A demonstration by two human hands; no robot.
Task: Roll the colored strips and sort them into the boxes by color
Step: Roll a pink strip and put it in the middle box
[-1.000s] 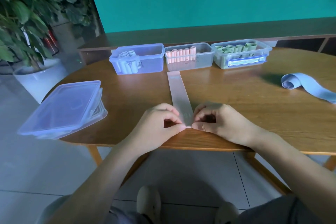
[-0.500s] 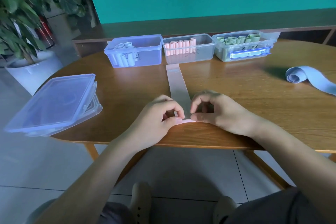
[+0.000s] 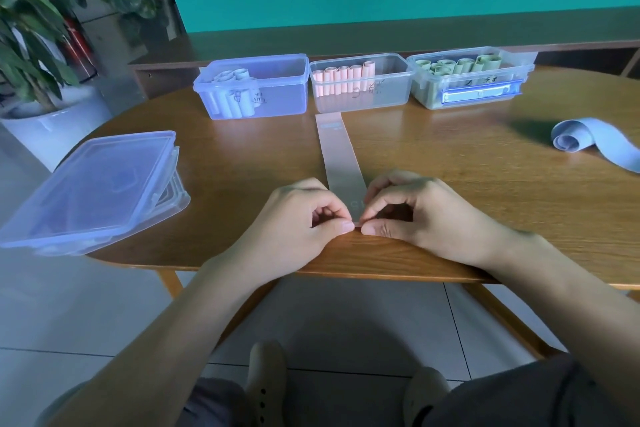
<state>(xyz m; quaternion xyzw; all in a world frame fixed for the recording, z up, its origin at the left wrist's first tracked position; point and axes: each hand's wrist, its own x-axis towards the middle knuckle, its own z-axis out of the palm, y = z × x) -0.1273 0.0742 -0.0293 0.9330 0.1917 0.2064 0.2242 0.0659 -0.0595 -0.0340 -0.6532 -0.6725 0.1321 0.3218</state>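
Note:
A pale pink strip (image 3: 338, 155) lies flat on the wooden table (image 3: 485, 191), running from the middle box toward me. My left hand (image 3: 298, 218) and my right hand (image 3: 412, 211) pinch its near end between thumbs and forefingers, near the table's front edge. Three clear boxes stand in a row at the back: a blue-tinted box (image 3: 277, 104) with pale blue rolls, a middle box (image 3: 388, 97) with pink rolls, and a right box (image 3: 478, 104) with green rolls. A blue strip (image 3: 588, 142), partly curled at one end, lies at the far right.
Stacked clear box lids (image 3: 93, 191) rest on the table's left edge, overhanging it. A potted plant (image 3: 45, 45) in a white pot stands on the floor at left. A low dark ledge (image 3: 381, 38) and a teal wall sit behind the table.
Both hands keep pinching the strip's near end; my fingers have shifted slightly on it. The view has shifted a little between frames.

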